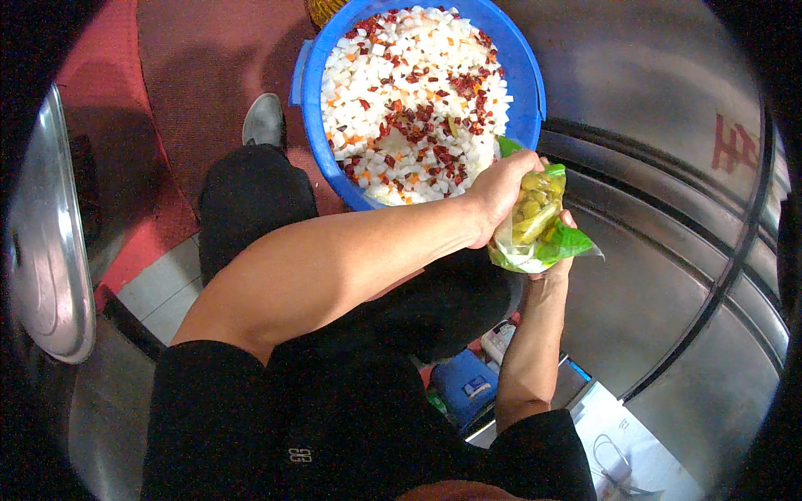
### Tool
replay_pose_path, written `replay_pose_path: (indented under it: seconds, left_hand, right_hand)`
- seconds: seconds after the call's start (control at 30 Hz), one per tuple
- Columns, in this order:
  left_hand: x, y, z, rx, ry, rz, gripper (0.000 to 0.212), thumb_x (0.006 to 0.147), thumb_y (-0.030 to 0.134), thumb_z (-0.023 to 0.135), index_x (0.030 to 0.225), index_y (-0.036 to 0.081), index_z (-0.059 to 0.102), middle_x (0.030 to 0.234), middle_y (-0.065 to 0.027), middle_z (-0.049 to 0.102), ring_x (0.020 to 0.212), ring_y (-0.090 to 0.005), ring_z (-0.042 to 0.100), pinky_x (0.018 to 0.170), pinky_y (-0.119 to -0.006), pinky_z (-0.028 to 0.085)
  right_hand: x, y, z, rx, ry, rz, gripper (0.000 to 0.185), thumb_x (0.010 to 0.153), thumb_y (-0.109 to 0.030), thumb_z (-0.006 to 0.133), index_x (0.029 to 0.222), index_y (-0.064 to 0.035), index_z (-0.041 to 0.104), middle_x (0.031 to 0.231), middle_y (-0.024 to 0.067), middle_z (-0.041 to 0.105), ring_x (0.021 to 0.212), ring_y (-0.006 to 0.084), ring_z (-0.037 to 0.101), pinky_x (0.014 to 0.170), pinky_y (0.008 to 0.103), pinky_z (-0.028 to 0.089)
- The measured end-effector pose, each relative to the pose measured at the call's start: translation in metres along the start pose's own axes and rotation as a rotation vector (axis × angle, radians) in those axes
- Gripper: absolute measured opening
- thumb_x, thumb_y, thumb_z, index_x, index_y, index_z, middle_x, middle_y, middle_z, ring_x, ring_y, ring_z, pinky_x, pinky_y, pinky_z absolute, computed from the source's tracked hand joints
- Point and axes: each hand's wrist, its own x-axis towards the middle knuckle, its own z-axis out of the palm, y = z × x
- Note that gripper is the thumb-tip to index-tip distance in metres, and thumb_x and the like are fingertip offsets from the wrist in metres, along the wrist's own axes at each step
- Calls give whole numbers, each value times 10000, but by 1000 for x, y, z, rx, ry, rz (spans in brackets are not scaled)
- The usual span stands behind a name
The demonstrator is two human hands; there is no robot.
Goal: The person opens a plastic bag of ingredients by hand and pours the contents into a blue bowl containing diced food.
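A clear plastic bag with green printing, filled with yellow-green pickled peppers, is held between my two hands beside the near right rim of a blue plastic tub. My left hand grips the bag from its left and upper side. Behind and below the bag, my right hand is partly hidden, with fingertips showing at its right edge. The tub holds diced white vegetable with small orange cubes and scattered chopped red chili on top. Whether the bag is cut open cannot be told.
Stainless steel cabinet panels stand close on the right. A large metal lid is at the far left. Below my right arm lie a blue packet and a white box with a cable. Red matting covers the floor beside the tub.
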Motion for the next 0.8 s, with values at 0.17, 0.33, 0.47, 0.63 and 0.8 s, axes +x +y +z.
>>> replay_pose_path:
  seconds: [0.17, 0.33, 0.47, 0.63, 0.8]
  left_hand:
    - [10, -6, -1, 114, 149, 199, 383, 857, 405, 561, 994, 49, 589, 940, -77, 623, 833, -165, 604, 731, -299, 475]
    - [2, 0, 1, 21, 42, -172, 518, 831, 645, 546, 1026, 171, 624, 1020, -43, 661, 954, -215, 618, 854, -430, 483]
    - [-1, 0, 0, -97, -142, -217, 518, 805, 675, 560, 931, 180, 645, 932, -34, 667, 870, -221, 620, 792, -413, 484]
    - [-10, -1, -1, -57, -96, -187, 460, 814, 613, 577, 938, 174, 636, 896, -32, 661, 811, -222, 628, 758, -393, 503]
    - [-5, -8, -15, -171, -152, -137, 417, 891, 533, 496, 1033, 159, 614, 961, -23, 655, 872, -196, 639, 800, -362, 523]
  right_hand:
    - [-4, 1, -6, -281, 189, -246, 387, 853, -149, 647, 1201, -41, 514, 1085, 69, 607, 960, 161, 589, 855, 286, 475]
    - [-13, -44, 19, -1204, 196, -714, 282, 709, -43, 689, 965, -13, 575, 981, 107, 618, 901, 201, 584, 856, 321, 469]
    - [-20, -63, 34, -1714, -129, -1018, 312, 581, -57, 704, 861, -67, 568, 1048, 121, 621, 998, 348, 580, 857, 460, 481]
    - [-27, -46, 47, -1684, -294, -1034, 453, 677, -250, 806, 1014, -81, 555, 1378, 216, 459, 1261, 561, 375, 1021, 605, 362]
    - [-18, -38, 63, -1618, -217, -900, 779, 640, -359, 850, 1250, -23, 499, 1277, 226, 539, 1157, 423, 526, 962, 482, 450]
